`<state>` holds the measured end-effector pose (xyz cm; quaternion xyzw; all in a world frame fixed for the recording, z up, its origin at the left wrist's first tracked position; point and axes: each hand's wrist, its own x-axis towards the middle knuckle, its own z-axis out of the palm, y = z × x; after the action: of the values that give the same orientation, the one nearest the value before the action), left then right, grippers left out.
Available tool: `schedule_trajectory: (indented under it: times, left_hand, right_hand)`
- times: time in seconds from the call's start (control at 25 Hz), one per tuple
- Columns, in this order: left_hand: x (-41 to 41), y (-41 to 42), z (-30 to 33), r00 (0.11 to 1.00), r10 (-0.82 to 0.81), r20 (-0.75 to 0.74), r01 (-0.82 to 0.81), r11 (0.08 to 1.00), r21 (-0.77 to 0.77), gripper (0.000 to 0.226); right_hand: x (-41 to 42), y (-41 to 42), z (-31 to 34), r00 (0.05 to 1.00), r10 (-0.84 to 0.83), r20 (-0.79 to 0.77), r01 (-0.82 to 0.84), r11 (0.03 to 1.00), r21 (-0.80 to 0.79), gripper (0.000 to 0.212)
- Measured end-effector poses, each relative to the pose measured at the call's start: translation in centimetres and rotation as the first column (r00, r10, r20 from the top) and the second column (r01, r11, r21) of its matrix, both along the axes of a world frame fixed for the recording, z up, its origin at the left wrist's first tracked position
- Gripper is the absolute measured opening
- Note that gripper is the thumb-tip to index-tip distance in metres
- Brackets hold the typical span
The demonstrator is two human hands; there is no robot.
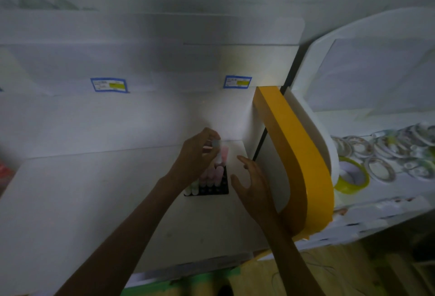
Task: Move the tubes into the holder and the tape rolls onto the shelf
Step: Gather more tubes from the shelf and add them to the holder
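1. My left hand (pixel 200 152) pinches a white tube (pixel 217 152) above the black holder (pixel 223 187) on the desk (pixel 94 201).
2. The holder contains pink and pale tubes.
3. My right hand (pixel 251 182) hovers spread.
4. Tape rolls (pixel 381 154) lie on the right shelf (pixel 388 201).
5. Blue-bordered labels (pixel 109 84) are unreadable.

Dim, soft-focus view, dark vignetted corners, wide-angle edge bending.

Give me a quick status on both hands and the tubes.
Left hand pinching small white tube above black holder. Right hand open beside it, holding nothing. Path clear.
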<state>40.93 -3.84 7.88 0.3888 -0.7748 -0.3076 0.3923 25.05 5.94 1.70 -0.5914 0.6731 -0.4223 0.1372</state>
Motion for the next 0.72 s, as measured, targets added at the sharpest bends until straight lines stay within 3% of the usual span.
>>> schedule_trajectory:
  times: [0.08, 0.2, 0.28, 0.4, 0.56, 0.72]
  left_hand:
    - [-0.1, -0.6, -0.9, 0.993, -0.049, 0.106, 0.053, 0.998, -0.035, 0.007]
    - [-0.3, -1.6, -1.8, 0.945, -0.044, 0.323, 0.122, 0.967, -0.225, 0.027]
    - [-0.5, -2.2, -1.6, 0.916, -0.065, 0.396, 0.183, 0.945, -0.269, 0.026]
    - [-0.8, -3.0, -2.0, 0.887, -0.127, 0.443, 0.326, 0.852, -0.409, 0.003]
    - [0.4, -2.8, -2.7, 0.868, -0.082, 0.489, 0.319, 0.848, -0.423, 0.037]
    - [0.6, -2.5, -3.0, 0.854, -0.049, 0.519, 0.309, 0.849, -0.428, 0.043]
  right_hand:
    - [0.0, 0.0, 0.1, 1.0, 0.002, 0.031, -0.003, 1.0, 0.008, 0.058]
    - [-0.1, -0.6, 0.6, 0.998, -0.002, 0.057, 0.001, 1.0, 0.015, 0.057]
    - [-0.3, -0.9, 0.7, 0.999, 0.005, 0.051, -0.005, 1.0, 0.005, 0.057]
    - [-0.2, -1.3, 0.7, 0.998, 0.003, 0.067, -0.005, 1.0, 0.029, 0.058]
    - [-0.1, -1.4, 0.6, 0.998, -0.005, 0.061, 0.001, 0.998, 0.055, 0.058]
    - [0.1, -1.5, 0.5, 0.998, 0.008, 0.062, -0.013, 0.997, 0.074, 0.055]
